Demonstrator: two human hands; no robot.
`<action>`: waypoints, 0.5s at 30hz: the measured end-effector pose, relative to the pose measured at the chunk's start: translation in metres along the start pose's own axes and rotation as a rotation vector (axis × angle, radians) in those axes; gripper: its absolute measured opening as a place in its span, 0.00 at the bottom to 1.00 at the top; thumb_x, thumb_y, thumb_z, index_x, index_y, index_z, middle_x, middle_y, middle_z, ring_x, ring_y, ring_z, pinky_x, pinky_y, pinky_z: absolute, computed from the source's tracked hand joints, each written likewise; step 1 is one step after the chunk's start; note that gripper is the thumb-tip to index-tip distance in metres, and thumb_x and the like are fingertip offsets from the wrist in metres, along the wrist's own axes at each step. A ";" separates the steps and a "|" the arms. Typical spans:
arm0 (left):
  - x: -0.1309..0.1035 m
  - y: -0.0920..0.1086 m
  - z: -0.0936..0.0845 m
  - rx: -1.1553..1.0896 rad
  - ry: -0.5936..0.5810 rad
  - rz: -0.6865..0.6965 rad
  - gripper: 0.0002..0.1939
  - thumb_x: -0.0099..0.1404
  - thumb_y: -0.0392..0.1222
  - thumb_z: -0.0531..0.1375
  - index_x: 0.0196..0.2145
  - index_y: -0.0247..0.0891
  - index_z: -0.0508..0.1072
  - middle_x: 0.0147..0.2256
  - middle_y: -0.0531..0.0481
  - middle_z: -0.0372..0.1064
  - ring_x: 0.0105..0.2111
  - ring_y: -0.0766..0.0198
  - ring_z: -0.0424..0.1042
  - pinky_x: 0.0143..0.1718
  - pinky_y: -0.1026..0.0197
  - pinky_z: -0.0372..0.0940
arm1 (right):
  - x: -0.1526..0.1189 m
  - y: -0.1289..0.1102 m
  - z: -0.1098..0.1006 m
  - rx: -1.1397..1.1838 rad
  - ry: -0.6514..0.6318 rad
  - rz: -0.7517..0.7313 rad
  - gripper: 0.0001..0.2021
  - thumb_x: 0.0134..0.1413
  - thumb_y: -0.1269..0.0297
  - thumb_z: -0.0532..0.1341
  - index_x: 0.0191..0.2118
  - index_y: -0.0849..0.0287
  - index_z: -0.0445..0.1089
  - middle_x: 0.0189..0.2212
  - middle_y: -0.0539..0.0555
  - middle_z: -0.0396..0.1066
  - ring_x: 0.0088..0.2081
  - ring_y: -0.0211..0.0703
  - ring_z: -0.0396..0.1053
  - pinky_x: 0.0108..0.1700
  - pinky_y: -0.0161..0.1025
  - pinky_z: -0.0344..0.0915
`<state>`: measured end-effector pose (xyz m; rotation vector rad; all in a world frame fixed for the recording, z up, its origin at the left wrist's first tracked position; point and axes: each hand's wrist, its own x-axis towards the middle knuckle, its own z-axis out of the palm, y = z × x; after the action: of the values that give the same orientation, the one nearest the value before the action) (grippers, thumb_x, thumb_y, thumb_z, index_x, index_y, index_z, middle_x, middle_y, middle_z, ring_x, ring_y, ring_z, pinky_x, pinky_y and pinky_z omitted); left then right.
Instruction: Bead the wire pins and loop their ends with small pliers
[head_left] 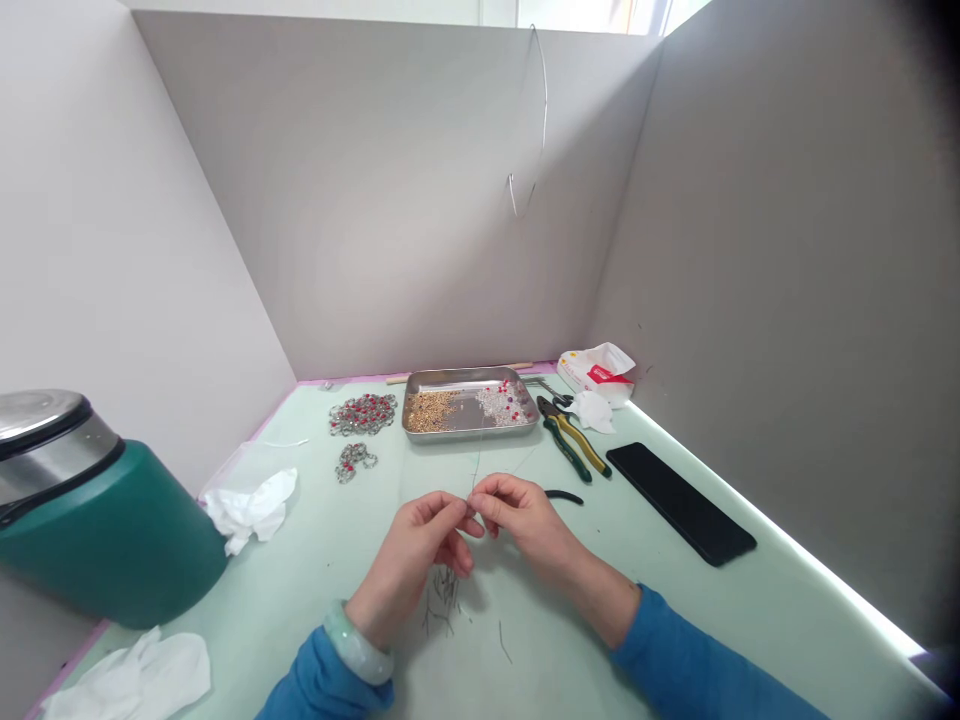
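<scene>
My left hand (431,535) and my right hand (521,515) meet above the middle of the green mat. Thumb and forefinger are pinched together on each. A thin wire (475,465) stands up from the right fingertips toward the tray. Something tiny sits at the left fingertips, too small to name. Beneath the left hand lies a bundle of short thin metal pins (446,590), partly hidden, with one loose pin (504,642) to its right. Beyond the hands is a metal tray (471,437) holding gold beads (430,410) and clear and red beads (504,402).
Beaded chains (363,413) lie left of the tray, a shorter one (355,462) in front. To the right are green-and-yellow pliers (574,440), a black phone-like slab (681,503) and a tissue pack (596,372). A green flask (112,530) and crumpled tissues (251,508) stand left. Grey panels surround the mat.
</scene>
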<state>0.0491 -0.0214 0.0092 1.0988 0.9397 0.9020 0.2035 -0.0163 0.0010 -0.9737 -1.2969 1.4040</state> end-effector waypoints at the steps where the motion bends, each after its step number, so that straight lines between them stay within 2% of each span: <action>1: 0.000 0.000 0.000 -0.008 0.004 -0.001 0.13 0.58 0.48 0.59 0.27 0.33 0.71 0.29 0.47 0.71 0.16 0.71 0.66 0.19 0.65 0.63 | 0.000 0.001 0.001 0.012 0.001 -0.002 0.09 0.49 0.60 0.62 0.28 0.61 0.68 0.20 0.47 0.62 0.24 0.34 0.57 0.28 0.33 0.55; 9: 0.002 -0.002 -0.004 -0.132 -0.023 -0.063 0.09 0.57 0.42 0.61 0.27 0.31 0.72 0.28 0.46 0.72 0.17 0.74 0.64 0.19 0.68 0.63 | 0.000 0.005 0.003 0.062 0.009 0.018 0.11 0.52 0.57 0.60 0.32 0.61 0.67 0.20 0.47 0.64 0.21 0.33 0.57 0.26 0.33 0.57; 12: 0.003 -0.003 -0.005 -0.173 -0.007 -0.073 0.09 0.58 0.42 0.61 0.29 0.32 0.72 0.28 0.47 0.71 0.17 0.74 0.64 0.20 0.68 0.64 | 0.000 0.008 0.002 -0.003 0.023 -0.014 0.12 0.54 0.55 0.57 0.33 0.60 0.66 0.23 0.48 0.65 0.21 0.32 0.57 0.25 0.33 0.56; 15: 0.005 -0.003 -0.006 -0.201 0.025 -0.073 0.08 0.58 0.42 0.61 0.30 0.32 0.72 0.29 0.48 0.71 0.17 0.74 0.65 0.20 0.68 0.64 | 0.001 0.012 0.000 -0.118 0.047 -0.083 0.11 0.56 0.56 0.56 0.31 0.60 0.65 0.22 0.47 0.62 0.21 0.33 0.57 0.24 0.33 0.55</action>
<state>0.0451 -0.0159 0.0042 0.8780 0.8840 0.9305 0.2017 -0.0148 -0.0106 -1.0142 -1.3821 1.2460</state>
